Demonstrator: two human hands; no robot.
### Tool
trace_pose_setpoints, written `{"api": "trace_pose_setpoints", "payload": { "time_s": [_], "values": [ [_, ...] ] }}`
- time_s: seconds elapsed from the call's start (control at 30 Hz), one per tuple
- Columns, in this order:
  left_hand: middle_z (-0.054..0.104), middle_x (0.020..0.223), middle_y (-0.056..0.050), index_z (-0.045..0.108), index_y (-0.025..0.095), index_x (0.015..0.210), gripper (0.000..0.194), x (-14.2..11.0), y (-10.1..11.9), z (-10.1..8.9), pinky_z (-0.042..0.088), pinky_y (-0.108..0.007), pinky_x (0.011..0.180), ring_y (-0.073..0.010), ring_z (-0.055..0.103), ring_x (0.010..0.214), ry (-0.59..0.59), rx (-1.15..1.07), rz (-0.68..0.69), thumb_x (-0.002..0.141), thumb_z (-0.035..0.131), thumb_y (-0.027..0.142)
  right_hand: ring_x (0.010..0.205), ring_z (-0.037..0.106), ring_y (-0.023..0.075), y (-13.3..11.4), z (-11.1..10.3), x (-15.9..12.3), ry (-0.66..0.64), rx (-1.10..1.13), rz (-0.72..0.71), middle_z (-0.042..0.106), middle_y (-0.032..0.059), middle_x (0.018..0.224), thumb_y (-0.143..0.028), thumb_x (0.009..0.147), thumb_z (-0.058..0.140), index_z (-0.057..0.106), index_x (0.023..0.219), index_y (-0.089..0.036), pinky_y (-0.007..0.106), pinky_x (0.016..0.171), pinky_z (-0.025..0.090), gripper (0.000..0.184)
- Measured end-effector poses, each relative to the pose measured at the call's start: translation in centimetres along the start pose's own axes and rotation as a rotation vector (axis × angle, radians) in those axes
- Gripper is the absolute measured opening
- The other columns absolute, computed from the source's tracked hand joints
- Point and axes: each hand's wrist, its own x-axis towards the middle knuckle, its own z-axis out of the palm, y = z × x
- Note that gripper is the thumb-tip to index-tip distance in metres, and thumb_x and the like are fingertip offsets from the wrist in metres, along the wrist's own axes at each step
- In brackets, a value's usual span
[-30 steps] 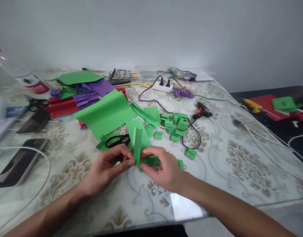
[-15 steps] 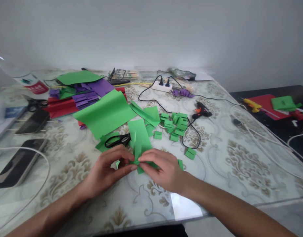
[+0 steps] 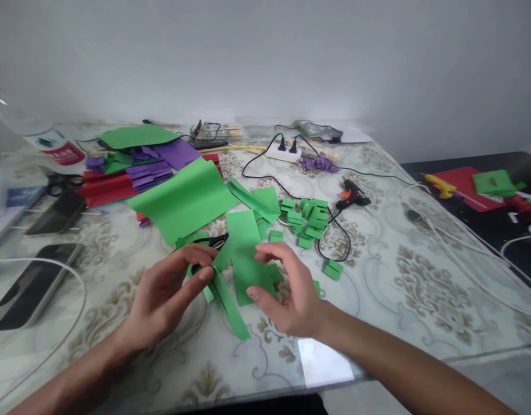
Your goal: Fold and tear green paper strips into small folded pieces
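Observation:
Between thumb and fingertips, my left hand (image 3: pixel 170 294) pinches one end of a folded green paper strip (image 3: pixel 228 305), whose other end slants down to the right. My right hand (image 3: pixel 289 291) is open, thumb and fingers apart, holding nothing. It hovers at the right edge of a flat green paper piece (image 3: pixel 243 245). Black-handled scissors (image 3: pixel 216 242) lie just beyond my left hand, partly hidden by it and by paper. Several small folded green pieces (image 3: pixel 315 222) are heaped past my right hand.
A large green sheet (image 3: pixel 185 199) lies behind, near purple strips (image 3: pixel 148 173) and red paper (image 3: pixel 107 190). A black glue gun (image 3: pixel 353 195) sits right, its cord curling beside the small pieces. A phone (image 3: pixel 34 285) is at left; a power strip (image 3: pixel 283 151) stands at the back.
The strip was upright between both hands; my right hand has let go and opened. My left hand has moved left with the strip, which now points down to the right.

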Motion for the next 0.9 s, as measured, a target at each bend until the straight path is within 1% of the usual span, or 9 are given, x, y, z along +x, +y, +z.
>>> {"api": "trace_pose_setpoints", "payload": {
  "time_s": [0.1,0.17,0.23,0.33,0.43,0.53,0.63,0.73,0.9],
  "values": [
    [0.073,0.098,-0.003,0.070,0.023,0.101,0.006,0.2,0.4,-0.1,0.055,-0.024,0.081,-0.0169,0.068,0.092,-0.121,-0.054,-0.061,0.102,0.065,0.025,0.119,0.063,0.0290,-0.2,-0.3,0.4,-0.002,-0.007,0.004,0.065,0.0157,0.126,-0.025,0.091,0.072,0.058,0.135,-0.019,0.046,0.100,0.054,0.047],
    [0.073,0.094,-0.002,0.070,0.022,0.100,0.006,0.4,0.7,0.1,0.056,-0.024,0.079,-0.0166,0.069,0.088,-0.224,-0.077,-0.081,0.101,0.065,0.025,0.125,0.062,0.0299,-0.3,-0.3,0.5,-0.044,-0.003,-0.018,0.065,0.0168,0.131,-0.024,0.091,0.071,0.062,0.132,-0.018,0.048,0.106,0.051,0.042],
    [0.072,0.092,-0.001,0.069,0.022,0.098,0.005,0.6,0.8,0.2,0.055,-0.023,0.077,-0.0153,0.068,0.085,-0.309,-0.097,-0.089,0.101,0.066,0.024,0.121,0.064,0.0291,-0.4,-0.2,0.5,-0.097,0.021,-0.043,0.069,0.0162,0.125,-0.022,0.092,0.071,0.066,0.125,-0.017,0.047,0.105,0.050,0.034],
    [0.072,0.092,0.000,0.069,0.022,0.098,0.003,0.6,0.5,0.3,0.055,-0.022,0.079,-0.0141,0.068,0.085,-0.371,-0.105,-0.079,0.100,0.068,0.022,0.104,0.069,0.0260,-0.3,0.0,0.5,-0.161,0.062,-0.020,0.074,0.0122,0.105,-0.022,0.093,0.070,0.071,0.109,-0.017,0.045,0.096,0.053,0.017],
    [0.073,0.093,0.000,0.071,0.022,0.099,0.002,0.5,0.0,0.4,0.054,-0.022,0.078,-0.0141,0.068,0.085,-0.372,-0.098,-0.063,0.099,0.069,0.020,0.088,0.067,0.0219,-0.4,0.0,0.5,-0.217,0.113,0.068,0.073,0.0078,0.091,-0.022,0.093,0.070,0.071,0.098,-0.017,0.040,0.085,0.053,0.007],
    [0.074,0.090,-0.001,0.072,0.022,0.098,0.002,0.4,-0.3,0.5,0.055,-0.024,0.076,-0.0156,0.069,0.082,-0.351,-0.090,-0.034,0.099,0.070,0.022,0.082,0.067,0.0187,-0.6,-0.2,0.7,-0.272,0.194,0.177,0.073,0.0049,0.088,-0.023,0.092,0.072,0.071,0.095,-0.017,0.035,0.080,0.053,0.006],
    [0.075,0.088,-0.004,0.073,0.022,0.098,0.003,0.4,-0.3,0.6,0.057,-0.028,0.073,-0.0186,0.071,0.080,-0.324,-0.088,-0.002,0.099,0.071,0.023,0.075,0.065,0.0154,-1.0,-0.5,1.0,-0.330,0.303,0.322,0.071,0.0015,0.083,-0.026,0.091,0.074,0.071,0.090,-0.018,0.030,0.075,0.053,0.008],
    [0.075,0.087,-0.004,0.074,0.022,0.098,0.003,0.4,-0.1,0.7,0.058,-0.028,0.072,-0.0191,0.072,0.079,-0.295,-0.105,0.027,0.098,0.072,0.021,0.073,0.064,0.0145,-1.3,-0.6,1.2,-0.364,0.403,0.444,0.069,-0.0004,0.078,-0.030,0.090,0.076,0.072,0.089,-0.019,0.028,0.074,0.053,0.012],
    [0.076,0.089,-0.005,0.074,0.021,0.097,0.002,0.4,-0.1,1.0,0.058,-0.028,0.074,-0.0182,0.072,0.082,-0.282,-0.130,0.062,0.097,0.073,0.019,0.073,0.062,0.0144,-1.1,-0.4,1.1,-0.374,0.533,0.562,0.071,0.0005,0.080,-0.035,0.086,0.081,0.074,0.088,-0.018,0.029,0.072,0.052,0.019]
  ]
}}
